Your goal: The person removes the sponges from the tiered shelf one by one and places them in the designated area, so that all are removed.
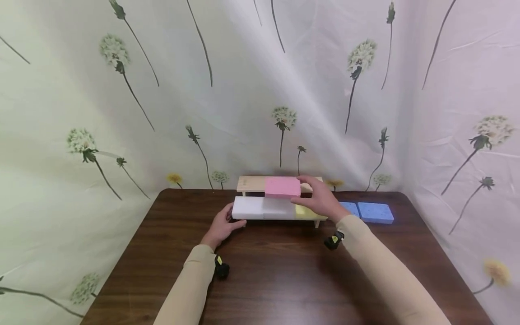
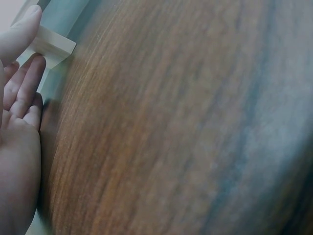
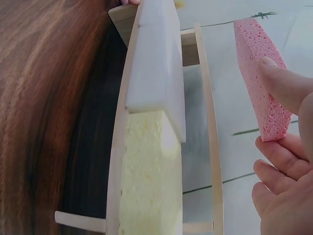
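Observation:
My right hand (image 1: 321, 198) pinches a pink sponge (image 1: 283, 187) between thumb and fingers, raised above a two-tier wooden stand (image 1: 252, 184). In the right wrist view the pink sponge (image 3: 259, 78) is apart from the stand. My left hand (image 1: 221, 225) is at the left end of the lower tier, thumb in front. The left wrist view shows thumb and fingers on either side of a wooden part (image 2: 56, 46) of the stand. Along the lower tier sit a white sponge (image 1: 248, 207), a second white sponge (image 1: 278, 209) and a yellow sponge (image 3: 144, 166).
Two blue sponges, one partly behind the right wrist, lie on the dark wooden table (image 1: 268, 271) to the right; the outer blue sponge (image 1: 375, 212) is fully visible. A flower-printed curtain (image 1: 243, 90) hangs behind the table and on both sides.

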Motion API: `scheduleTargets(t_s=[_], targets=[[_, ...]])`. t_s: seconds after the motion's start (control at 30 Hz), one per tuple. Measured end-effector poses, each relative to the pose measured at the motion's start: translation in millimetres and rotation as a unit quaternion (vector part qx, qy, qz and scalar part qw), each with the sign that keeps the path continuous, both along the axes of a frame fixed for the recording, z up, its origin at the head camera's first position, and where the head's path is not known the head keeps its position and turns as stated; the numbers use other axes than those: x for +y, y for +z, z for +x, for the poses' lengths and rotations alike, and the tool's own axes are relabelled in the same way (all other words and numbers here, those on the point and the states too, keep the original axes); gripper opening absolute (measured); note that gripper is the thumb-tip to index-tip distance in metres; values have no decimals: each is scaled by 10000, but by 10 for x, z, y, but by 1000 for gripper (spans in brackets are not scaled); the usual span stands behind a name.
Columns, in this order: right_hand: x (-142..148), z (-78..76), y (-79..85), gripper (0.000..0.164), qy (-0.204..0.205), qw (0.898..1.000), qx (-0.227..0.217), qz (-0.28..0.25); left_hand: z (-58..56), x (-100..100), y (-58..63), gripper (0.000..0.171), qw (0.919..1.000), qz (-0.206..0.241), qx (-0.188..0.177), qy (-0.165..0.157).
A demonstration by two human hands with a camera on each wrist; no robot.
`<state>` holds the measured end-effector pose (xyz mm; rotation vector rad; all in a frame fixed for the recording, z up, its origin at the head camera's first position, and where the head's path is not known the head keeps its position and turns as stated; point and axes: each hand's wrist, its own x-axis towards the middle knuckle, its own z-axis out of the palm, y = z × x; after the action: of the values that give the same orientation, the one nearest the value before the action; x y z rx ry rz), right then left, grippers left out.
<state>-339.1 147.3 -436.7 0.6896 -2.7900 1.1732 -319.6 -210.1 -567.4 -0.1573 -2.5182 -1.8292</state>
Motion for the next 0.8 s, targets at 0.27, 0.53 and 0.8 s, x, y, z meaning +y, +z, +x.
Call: scheduleTargets(t_s=[0.27,0.53,0.8], targets=[[188,71,16,77,-215,9996,150,-44,-7,12,10,77,9999,31,98,-106],[428,105,-9,81,-263,9989,142,-360,-8,27,15,79,10000,45,24,-70],[613,173,-88,87,-374,9984,157,-388,11,-9,8,80,10000,33,-18,-31]])
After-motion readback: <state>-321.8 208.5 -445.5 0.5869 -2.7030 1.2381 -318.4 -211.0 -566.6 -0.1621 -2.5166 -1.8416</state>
